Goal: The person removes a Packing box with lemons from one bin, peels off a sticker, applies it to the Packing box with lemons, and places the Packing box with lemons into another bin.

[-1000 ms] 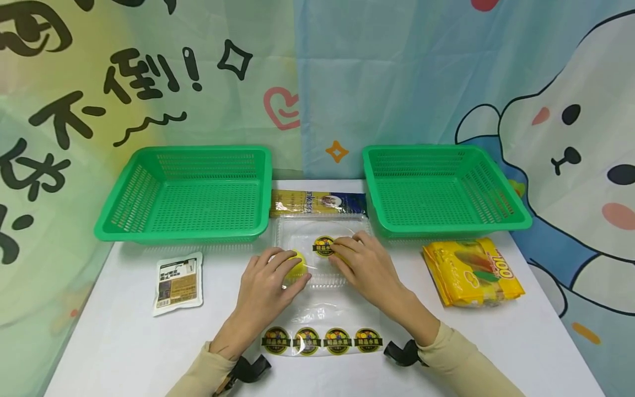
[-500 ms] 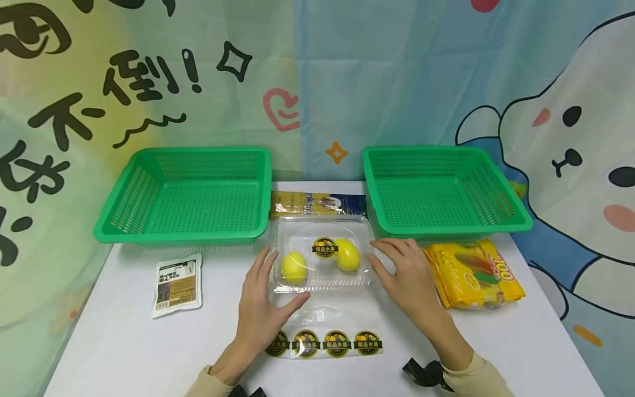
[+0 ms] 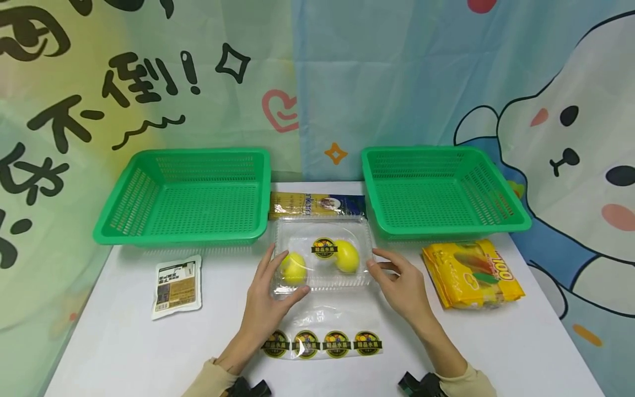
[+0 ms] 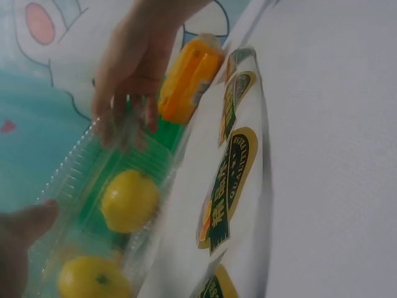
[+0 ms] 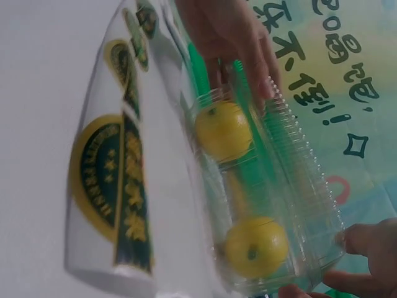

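A clear plastic clamshell box [image 3: 317,281] with a round fruit sticker [image 3: 324,248] on its lid stands mid-table. Two yellow lemons [image 3: 346,257] lie inside, seen through the plastic. My left hand [image 3: 265,303] lies at the box's left front corner, thumb on the front rim and fingers spread along the left side. On the opposite side, my right hand [image 3: 404,289] touches the right edge with thumb and index fingertips. The right wrist view shows the right thumb [image 5: 360,239] at the rim. A clear strip with several round stickers [image 3: 337,344] lies in front.
Two green baskets [image 3: 106,226] [image 3: 446,229] stand at the back, with a gold and blue packet [image 3: 317,204] between them. A white pouch [image 3: 177,286] lies at left. To the right is a yellow wipes pack [image 3: 473,274].
Both hands have come off the lid to the box's sides, uncovering the lemons and sticker. The right hand moved right, then slightly closer to the edge. The box stays about where it was.
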Action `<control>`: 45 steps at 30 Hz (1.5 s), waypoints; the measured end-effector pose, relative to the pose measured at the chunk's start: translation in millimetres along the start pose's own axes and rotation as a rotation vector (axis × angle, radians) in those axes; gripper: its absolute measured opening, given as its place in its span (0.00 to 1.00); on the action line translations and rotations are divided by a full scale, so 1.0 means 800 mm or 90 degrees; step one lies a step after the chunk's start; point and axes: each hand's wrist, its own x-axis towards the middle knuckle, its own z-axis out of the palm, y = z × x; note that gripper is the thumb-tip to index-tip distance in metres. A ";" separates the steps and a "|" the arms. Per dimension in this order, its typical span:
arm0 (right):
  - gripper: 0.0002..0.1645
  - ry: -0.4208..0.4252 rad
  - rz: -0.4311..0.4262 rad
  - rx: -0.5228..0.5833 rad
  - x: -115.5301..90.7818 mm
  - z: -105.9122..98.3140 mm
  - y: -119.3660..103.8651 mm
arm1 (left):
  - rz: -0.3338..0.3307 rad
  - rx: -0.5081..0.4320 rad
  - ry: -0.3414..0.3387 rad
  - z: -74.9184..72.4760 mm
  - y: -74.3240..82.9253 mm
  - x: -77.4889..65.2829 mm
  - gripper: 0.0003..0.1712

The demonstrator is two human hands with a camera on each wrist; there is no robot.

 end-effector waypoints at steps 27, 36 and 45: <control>0.23 0.019 -0.028 0.018 0.003 -0.003 -0.019 | 0.122 0.020 0.146 -0.004 -0.002 -0.002 0.37; 0.19 0.020 -0.075 0.062 0.004 -0.011 -0.022 | 0.190 -0.018 0.201 -0.006 0.003 0.004 0.34; 0.16 0.107 -0.106 0.038 0.011 -0.033 -0.022 | 0.200 -0.035 0.227 -0.006 0.009 0.008 0.32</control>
